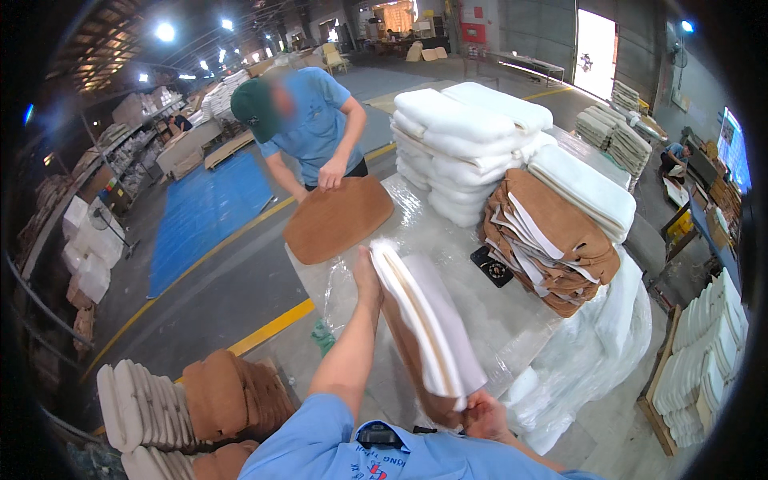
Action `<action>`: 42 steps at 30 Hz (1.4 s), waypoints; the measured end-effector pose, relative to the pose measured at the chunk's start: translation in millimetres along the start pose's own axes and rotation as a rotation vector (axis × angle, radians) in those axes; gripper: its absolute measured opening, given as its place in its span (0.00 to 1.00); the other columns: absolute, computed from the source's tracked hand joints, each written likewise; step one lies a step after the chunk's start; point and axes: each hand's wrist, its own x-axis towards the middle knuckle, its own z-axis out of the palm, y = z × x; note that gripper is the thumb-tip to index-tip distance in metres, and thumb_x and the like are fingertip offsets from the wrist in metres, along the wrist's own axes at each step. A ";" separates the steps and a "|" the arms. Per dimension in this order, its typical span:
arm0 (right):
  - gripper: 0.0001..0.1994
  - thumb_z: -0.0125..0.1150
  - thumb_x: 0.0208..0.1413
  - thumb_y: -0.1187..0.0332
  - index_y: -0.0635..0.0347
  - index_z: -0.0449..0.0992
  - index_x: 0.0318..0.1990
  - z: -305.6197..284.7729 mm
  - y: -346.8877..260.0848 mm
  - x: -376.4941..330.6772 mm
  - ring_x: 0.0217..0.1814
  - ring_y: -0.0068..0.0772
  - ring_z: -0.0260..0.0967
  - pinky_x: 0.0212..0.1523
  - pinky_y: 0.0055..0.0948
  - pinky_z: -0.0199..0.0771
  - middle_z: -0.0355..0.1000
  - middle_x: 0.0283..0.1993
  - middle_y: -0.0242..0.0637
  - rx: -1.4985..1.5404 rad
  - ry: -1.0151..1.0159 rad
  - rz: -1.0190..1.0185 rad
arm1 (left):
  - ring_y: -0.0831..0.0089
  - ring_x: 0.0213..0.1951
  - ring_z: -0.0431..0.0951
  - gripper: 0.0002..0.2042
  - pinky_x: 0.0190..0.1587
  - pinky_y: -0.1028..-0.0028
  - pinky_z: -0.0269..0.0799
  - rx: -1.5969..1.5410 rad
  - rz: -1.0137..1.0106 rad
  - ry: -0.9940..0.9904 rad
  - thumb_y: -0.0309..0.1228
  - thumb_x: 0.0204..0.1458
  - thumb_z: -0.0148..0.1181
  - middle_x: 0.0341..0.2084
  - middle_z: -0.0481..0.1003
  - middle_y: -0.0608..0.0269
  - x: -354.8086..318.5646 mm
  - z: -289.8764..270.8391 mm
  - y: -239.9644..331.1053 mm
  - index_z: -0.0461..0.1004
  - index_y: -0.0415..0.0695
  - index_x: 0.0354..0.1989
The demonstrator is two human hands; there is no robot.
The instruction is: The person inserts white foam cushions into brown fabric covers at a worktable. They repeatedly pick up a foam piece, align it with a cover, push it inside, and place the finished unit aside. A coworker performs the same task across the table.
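Both hands are on a stack of white and brown pads (428, 328) stood on edge over the plastic-covered table (512, 320). Left hand (366, 276) steadies the far top end, right hand (484, 414) grips the near bottom corner. Just past the left hand, a co-worker (308, 120) presses a flat brown pad (336, 218). Right of the grip sit a brown-and-white pile (552, 240) and tall white foam stacks (464, 144).
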 end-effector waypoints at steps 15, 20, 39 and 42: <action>0.16 0.54 0.73 0.57 0.60 0.81 0.41 189.5 -131.6 213.9 0.33 0.24 0.71 0.36 0.28 0.74 0.79 0.37 0.31 -1.015 -0.324 -0.453 | 0.63 0.47 0.82 0.27 0.52 0.63 0.77 -0.043 -0.351 -0.207 0.52 0.72 0.45 0.47 0.81 0.54 5.9 -31.0 -48.3 0.75 0.40 0.59; 0.19 0.57 0.71 0.52 0.60 0.82 0.45 257.5 -100.8 300.4 0.42 0.26 0.74 0.41 0.30 0.73 0.79 0.41 0.31 -0.958 -0.186 -0.184 | 0.66 0.40 0.82 0.25 0.45 0.64 0.79 -0.098 -0.344 -0.218 0.53 0.73 0.44 0.39 0.80 0.60 7.1 -40.3 -45.3 0.77 0.43 0.53; 0.19 0.75 0.57 0.57 0.61 0.83 0.48 273.3 -70.0 312.2 0.42 0.28 0.74 0.43 0.32 0.75 0.78 0.41 0.34 -1.427 -0.499 -0.101 | 0.69 0.50 0.79 0.27 0.53 0.70 0.74 0.132 -0.051 -0.147 0.48 0.72 0.49 0.52 0.79 0.56 -19.9 -67.1 -19.8 0.72 0.35 0.63; 0.18 0.73 0.58 0.54 0.61 0.83 0.43 299.1 -76.7 313.9 0.36 0.25 0.70 0.36 0.30 0.71 0.75 0.34 0.31 -1.478 -0.565 -0.045 | 0.69 0.49 0.80 0.25 0.53 0.70 0.74 0.351 0.029 -0.139 0.43 0.69 0.55 0.50 0.81 0.54 -35.9 -58.5 -6.8 0.72 0.34 0.64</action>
